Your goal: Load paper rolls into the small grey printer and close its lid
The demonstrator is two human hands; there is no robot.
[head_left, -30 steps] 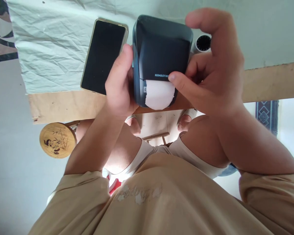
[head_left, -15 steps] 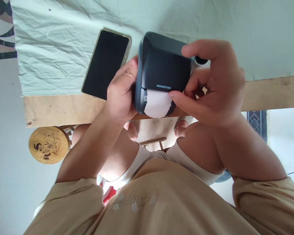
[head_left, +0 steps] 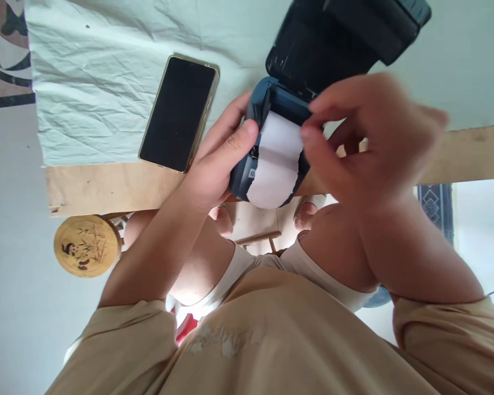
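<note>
A dark label printer (head_left: 241, 175) is held up over the table's front edge, its black lid (head_left: 313, 49) swung up and away from me. My left hand (head_left: 218, 159) wraps around the printer's left side, with the thumb on top of the rim. A strip of white label paper (head_left: 275, 159) runs out of the uncovered compartment and over the front, its end curved and rough-edged. At the strip's right edge is my right hand (head_left: 354, 137), thumb and index finger bent close to each other. Motion blurs this hand, and whether its fingertips grip the paper is unclear.
A phone (head_left: 179, 112) with a dark screen lies left of the printer on the pale green cloth (head_left: 107, 82). Bare wood (head_left: 107, 189) shows along the table's front edge. Below left stands a round wooden stool (head_left: 87, 246) with a panda picture.
The printer's lid has gone from closed to raised, exposing the compartment and more of the paper. My right hand has shifted from the lid to the paper's right edge.
</note>
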